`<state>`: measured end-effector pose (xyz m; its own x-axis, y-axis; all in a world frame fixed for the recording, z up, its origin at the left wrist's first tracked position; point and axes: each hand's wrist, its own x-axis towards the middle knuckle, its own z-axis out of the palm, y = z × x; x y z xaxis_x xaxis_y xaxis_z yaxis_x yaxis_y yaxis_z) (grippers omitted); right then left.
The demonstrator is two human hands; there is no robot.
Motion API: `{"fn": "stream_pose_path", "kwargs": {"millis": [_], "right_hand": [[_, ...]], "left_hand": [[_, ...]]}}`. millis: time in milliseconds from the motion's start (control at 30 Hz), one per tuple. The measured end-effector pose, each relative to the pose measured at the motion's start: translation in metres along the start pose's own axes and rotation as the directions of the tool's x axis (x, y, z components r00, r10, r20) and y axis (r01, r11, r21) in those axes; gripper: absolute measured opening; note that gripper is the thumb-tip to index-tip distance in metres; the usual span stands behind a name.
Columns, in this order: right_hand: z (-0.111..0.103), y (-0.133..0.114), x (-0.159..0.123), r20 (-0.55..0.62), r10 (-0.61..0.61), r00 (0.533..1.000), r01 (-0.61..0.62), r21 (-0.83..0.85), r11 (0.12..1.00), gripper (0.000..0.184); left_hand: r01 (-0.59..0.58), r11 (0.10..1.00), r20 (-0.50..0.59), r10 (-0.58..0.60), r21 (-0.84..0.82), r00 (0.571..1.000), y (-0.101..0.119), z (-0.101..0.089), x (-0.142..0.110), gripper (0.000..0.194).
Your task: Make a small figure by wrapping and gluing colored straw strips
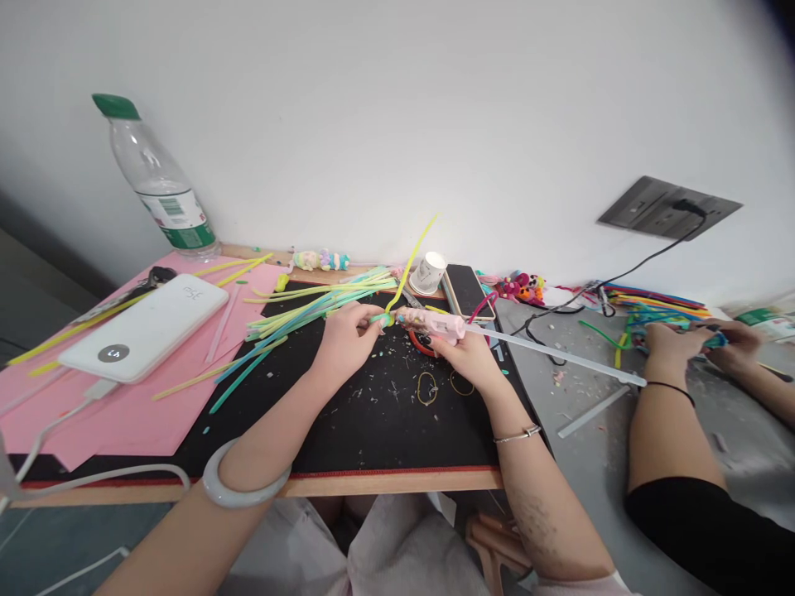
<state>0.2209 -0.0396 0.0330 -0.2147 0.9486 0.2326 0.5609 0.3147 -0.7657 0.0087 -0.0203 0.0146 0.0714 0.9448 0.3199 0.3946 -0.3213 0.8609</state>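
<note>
My left hand [346, 338] pinches a yellow-green pipe cleaner [410, 261] that curls upward from a small green bundle at my fingertips. My right hand [464, 354] grips a pink glue gun [433, 324], its nozzle pointing left at that bundle. A long clear glue stick [559, 353] sticks out of the gun's back toward the right. Both hands work over a black mat [373, 414] strewn with small scraps.
A pile of green, yellow and blue pipe cleaners [310, 306] lies left of my hands. A white power bank [146, 327] rests on pink paper [124, 406], a water bottle [158, 178] behind. Paper cup [430, 271] and phone [469, 291] stand behind. Another person's hands [683, 343] handle pipe cleaners at right.
</note>
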Motion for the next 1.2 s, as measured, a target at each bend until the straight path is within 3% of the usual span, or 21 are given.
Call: {"fn": "stream_pose_path", "kwargs": {"millis": [300, 600, 833, 1200], "right_hand": [[0.0010, 0.0028, 0.0005, 0.010, -0.036, 0.999, 0.037, -0.050, 0.998, 0.033], [0.0029, 0.0047, -0.0001, 0.035, -0.075, 0.997, 0.074, 0.002, 0.997, 0.037], [0.0026, 0.0027, -0.0009, 0.061, -0.053, 0.997, 0.053, -0.007, 0.999, 0.036], [0.0027, 0.0017, -0.0019, 0.045, -0.053, 0.998, 0.053, -0.020, 0.998, 0.036]], "left_hand": [[-0.013, 0.997, -0.014, 0.014, 0.073, 1.000, -0.0002, -0.0007, -0.0005, 0.021], [0.052, 0.995, -0.079, -0.058, -0.083, 0.995, -0.0021, 0.0005, 0.0000, 0.021], [0.175, 0.956, -0.045, -0.191, -0.234, 0.981, -0.0038, 0.0019, 0.0007, 0.027], [0.169, 0.960, -0.027, -0.179, -0.222, 0.983, -0.0023, 0.0013, 0.0011, 0.029]]}}
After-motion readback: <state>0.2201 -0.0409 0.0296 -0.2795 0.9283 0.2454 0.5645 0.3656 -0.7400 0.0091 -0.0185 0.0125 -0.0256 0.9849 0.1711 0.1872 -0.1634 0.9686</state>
